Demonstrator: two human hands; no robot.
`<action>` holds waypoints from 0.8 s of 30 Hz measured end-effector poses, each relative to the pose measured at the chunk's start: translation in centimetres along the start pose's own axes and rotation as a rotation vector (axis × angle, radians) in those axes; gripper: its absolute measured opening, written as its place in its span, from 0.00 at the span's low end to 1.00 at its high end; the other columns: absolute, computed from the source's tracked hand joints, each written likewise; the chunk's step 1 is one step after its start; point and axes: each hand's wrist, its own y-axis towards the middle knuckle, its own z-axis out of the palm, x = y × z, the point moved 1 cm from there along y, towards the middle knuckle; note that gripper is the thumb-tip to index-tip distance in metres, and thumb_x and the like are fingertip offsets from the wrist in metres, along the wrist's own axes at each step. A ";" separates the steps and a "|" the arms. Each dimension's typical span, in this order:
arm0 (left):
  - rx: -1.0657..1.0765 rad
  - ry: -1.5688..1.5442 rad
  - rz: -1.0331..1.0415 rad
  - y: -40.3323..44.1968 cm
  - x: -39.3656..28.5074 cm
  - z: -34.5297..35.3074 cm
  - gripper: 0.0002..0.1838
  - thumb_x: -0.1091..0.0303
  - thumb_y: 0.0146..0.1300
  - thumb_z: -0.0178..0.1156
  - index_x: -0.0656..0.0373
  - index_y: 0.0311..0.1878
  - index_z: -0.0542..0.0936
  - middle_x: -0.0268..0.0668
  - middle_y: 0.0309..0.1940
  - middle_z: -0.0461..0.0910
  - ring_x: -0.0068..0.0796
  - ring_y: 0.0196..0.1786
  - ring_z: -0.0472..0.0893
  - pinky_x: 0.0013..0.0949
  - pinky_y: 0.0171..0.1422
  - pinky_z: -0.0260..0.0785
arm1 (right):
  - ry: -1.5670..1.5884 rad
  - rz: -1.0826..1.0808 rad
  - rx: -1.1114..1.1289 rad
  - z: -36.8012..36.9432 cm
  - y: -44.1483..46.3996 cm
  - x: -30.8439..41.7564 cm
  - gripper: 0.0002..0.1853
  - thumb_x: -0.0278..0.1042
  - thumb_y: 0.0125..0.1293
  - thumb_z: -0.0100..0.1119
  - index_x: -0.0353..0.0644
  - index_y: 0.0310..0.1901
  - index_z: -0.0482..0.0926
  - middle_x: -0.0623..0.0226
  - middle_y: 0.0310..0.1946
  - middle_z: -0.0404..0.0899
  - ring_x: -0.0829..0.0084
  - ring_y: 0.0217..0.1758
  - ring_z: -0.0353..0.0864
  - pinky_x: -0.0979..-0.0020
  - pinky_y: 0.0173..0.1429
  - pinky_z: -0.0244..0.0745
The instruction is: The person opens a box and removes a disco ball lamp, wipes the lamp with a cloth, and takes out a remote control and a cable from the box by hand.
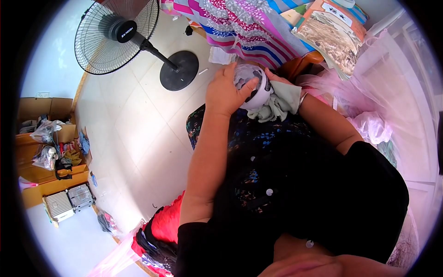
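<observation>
Round object [261, 98] white and grey, between left hand [226, 91] and right hand [276, 78]; cloth [285, 98] grey-green, at right hand; lap fabric [263, 135] black, blue floral print, below hands; striped fabric [244, 34] pink, purple, blue, white leaf print, beyond hands; fan [125, 31] black, left

a black fan [179, 70] stands on pale floor tiles [138, 99] near what seem to be cardboard boxes [50, 147].

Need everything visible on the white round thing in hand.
The round thing: rounded body, glossy white band, plastic-looking; grey patches on top, dark areas near the band. Tilted, held over the lap. The left hand grips one side, thumb across it; the right hand is opposite, with crumpled grey cloth against it. Underside hidden.
</observation>
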 end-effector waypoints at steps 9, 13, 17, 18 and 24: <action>0.101 -0.012 -0.130 0.5 1.1 -0.5 0.36 0.34 0.66 0.45 0.57 0.61 0.74 0.56 0.47 0.79 0.56 0.51 0.79 0.48 0.56 0.71 | 0.018 0.051 -0.031 0.1 -0.2 0.0 0.26 0.54 0.75 0.43 0.41 0.60 0.72 0.60 0.54 0.79 0.65 0.52 0.81 0.62 0.56 0.79; 0.148 -0.031 -0.199 0.5 1.1 -0.5 0.33 0.37 0.69 0.42 0.58 0.57 0.77 0.57 0.44 0.81 0.57 0.50 0.79 0.48 0.56 0.70 | -0.025 0.113 -0.042 -0.1 -0.6 0.4 0.24 0.52 0.74 0.47 0.42 0.60 0.72 0.60 0.55 0.79 0.65 0.53 0.81 0.63 0.58 0.78; 0.157 -0.027 -0.215 0.4 1.2 -0.7 0.32 0.39 0.70 0.42 0.58 0.56 0.77 0.56 0.42 0.81 0.57 0.49 0.80 0.48 0.55 0.70 | -0.004 0.137 0.068 -0.9 -0.1 0.4 0.24 0.50 0.74 0.48 0.44 0.62 0.71 0.60 0.57 0.78 0.65 0.56 0.80 0.62 0.62 0.75; 0.136 -0.044 -0.204 0.3 1.1 -0.9 0.31 0.40 0.70 0.42 0.58 0.56 0.77 0.56 0.42 0.81 0.56 0.49 0.80 0.48 0.55 0.70 | -0.005 0.138 0.068 -1.2 0.3 0.3 0.24 0.50 0.74 0.48 0.44 0.62 0.71 0.60 0.57 0.78 0.65 0.56 0.80 0.62 0.62 0.75; 0.085 -0.120 -0.126 0.0 1.3 -0.8 0.29 0.42 0.71 0.42 0.57 0.56 0.77 0.52 0.44 0.82 0.55 0.50 0.80 0.46 0.55 0.71 | 0.063 0.127 0.136 -1.6 0.7 0.4 0.25 0.50 0.76 0.41 0.46 0.67 0.66 0.61 0.61 0.74 0.65 0.61 0.77 0.62 0.66 0.72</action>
